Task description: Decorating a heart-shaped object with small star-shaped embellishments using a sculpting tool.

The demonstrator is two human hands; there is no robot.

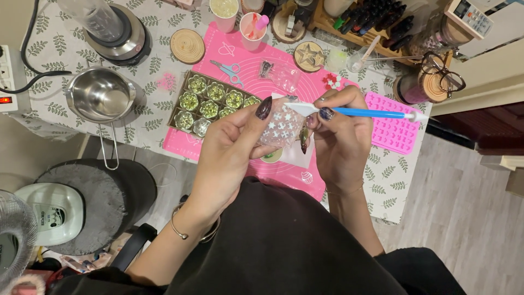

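Holding a clear star mold (282,127) in the left hand (229,153), the right hand (341,139) is gripping a blue tool (360,112), probably needing a gentle poke next.

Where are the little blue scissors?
The scissors lie on the pink mat, just above the tray of green cups, left of centre.

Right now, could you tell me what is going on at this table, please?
A person is working over a pink mat. The left hand holds up a small clear mould dotted with white stars. The right hand holds a blue tool with its white tip at the mould's top edge. Behind lie a tray of small green-filled moulds, scissors, a steel pot and a pink mould.
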